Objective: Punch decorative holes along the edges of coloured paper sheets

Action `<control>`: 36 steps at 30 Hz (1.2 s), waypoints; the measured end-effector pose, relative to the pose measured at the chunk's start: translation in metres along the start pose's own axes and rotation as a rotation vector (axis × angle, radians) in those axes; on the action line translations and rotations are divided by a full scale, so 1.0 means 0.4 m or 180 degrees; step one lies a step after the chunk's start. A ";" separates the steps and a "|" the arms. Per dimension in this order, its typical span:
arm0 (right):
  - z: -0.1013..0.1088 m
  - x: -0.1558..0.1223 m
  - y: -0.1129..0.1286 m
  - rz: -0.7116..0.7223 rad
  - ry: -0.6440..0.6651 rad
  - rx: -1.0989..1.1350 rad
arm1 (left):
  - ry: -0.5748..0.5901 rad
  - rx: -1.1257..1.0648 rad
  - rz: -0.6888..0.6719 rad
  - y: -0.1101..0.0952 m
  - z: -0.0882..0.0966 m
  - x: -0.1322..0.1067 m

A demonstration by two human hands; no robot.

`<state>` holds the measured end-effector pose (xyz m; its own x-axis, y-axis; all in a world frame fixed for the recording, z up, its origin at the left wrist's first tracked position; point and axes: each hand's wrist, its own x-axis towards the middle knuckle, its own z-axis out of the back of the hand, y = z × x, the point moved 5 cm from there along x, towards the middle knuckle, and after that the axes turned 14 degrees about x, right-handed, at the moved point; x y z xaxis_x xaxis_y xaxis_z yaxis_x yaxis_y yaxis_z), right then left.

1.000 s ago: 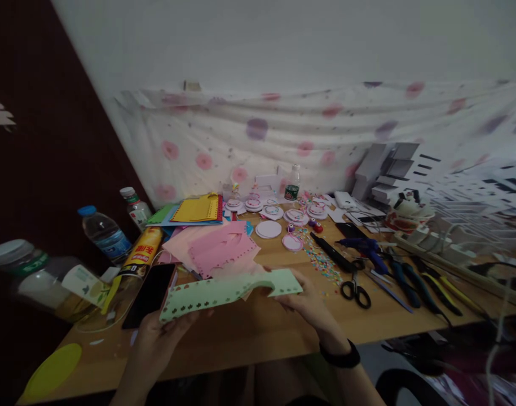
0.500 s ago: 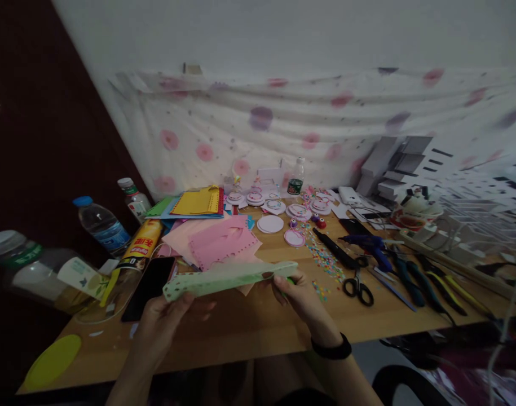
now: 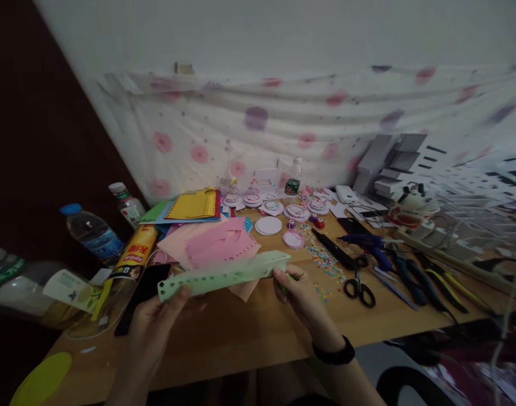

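Green punched paper strip up over the near worktop, left hand pinching its left end, right hand near its right: seemingly a holding-and-turning step, calling next for light, even grips.

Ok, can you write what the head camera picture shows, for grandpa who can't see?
A left hand and right hand hold a green paper strip with punched holes above a wooden table. Behind the strip lie pink sheets; scissors and a blue glue gun lie to the right.
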<state>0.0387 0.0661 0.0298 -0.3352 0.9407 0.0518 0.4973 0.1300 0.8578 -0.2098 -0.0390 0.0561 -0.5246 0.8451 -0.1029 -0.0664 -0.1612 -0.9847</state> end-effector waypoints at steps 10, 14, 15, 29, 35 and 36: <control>-0.012 0.005 0.023 0.0185 -0.0538 -0.0449 | -0.0412 0.0623 -0.0178 -0.042 0.013 0.027; -0.008 0.003 0.018 0.0310 -0.0903 -0.0507 | -0.0904 0.0458 -0.0058 -0.055 -0.003 0.023; -0.006 0.002 0.014 0.0310 -0.0978 -0.0481 | -0.0936 0.0256 -0.0008 -0.053 -0.012 0.025; 0.014 -0.019 -0.005 0.0254 -0.1053 -0.0213 | -0.0522 -0.0338 0.0156 0.022 -0.020 0.011; 0.027 -0.024 -0.026 0.0188 -0.1192 -0.0362 | -0.0596 -0.0532 0.0034 0.057 -0.037 0.015; 0.030 -0.024 -0.030 0.0138 -0.1200 -0.0350 | -0.0592 -0.0469 0.0043 0.059 -0.036 0.016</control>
<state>0.0456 0.0595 0.0128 0.0118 0.9963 -0.0848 0.4091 0.0726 0.9096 -0.2024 -0.0300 0.0302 -0.6729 0.7327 -0.1020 0.0592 -0.0841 -0.9947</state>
